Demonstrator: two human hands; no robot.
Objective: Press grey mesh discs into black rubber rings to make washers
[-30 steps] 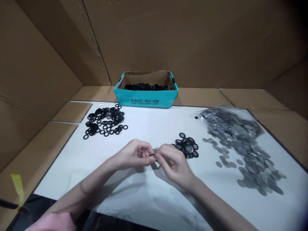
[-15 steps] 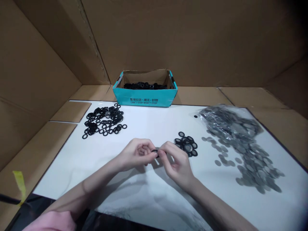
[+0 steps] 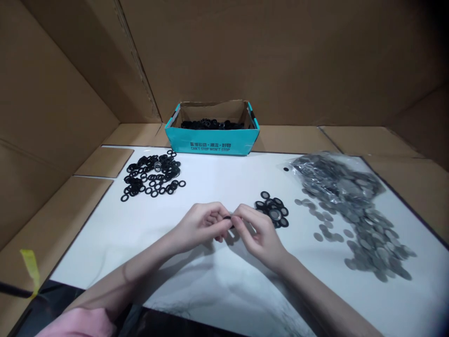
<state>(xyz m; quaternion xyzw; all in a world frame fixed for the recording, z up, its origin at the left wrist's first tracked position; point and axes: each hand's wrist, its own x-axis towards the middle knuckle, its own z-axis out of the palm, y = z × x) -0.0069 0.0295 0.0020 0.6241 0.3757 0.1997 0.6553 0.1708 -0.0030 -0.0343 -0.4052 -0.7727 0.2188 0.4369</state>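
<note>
Over the middle of the white table (image 3: pixel 224 178), my left hand (image 3: pixel 201 224) and my right hand (image 3: pixel 259 234) meet at the fingertips. Both pinch one small black ring (image 3: pixel 228 217), mostly covered by the fingers; whether a disc sits inside it cannot be made out. Just beyond my right hand lies a small pile of black rings with grey discs in them (image 3: pixel 273 214). Off to the left is a heap of black rings with open centres (image 3: pixel 152 177). Loose grey discs (image 3: pixel 379 243) spread over the right side of the table.
A turquoise box (image 3: pixel 212 141) holding more black rings stands at the back. A clear plastic bag (image 3: pixel 333 175) of grey discs lies at the back right, a small black piece (image 3: pixel 286 169) beside it. Cardboard walls (image 3: pixel 273 61) enclose the table. Yellow tape (image 3: pixel 31 269) hangs at the left.
My fingertips have drawn slightly closer together around the black ring, and less of it shows. The view has shifted very slightly; the piles look the same.
</note>
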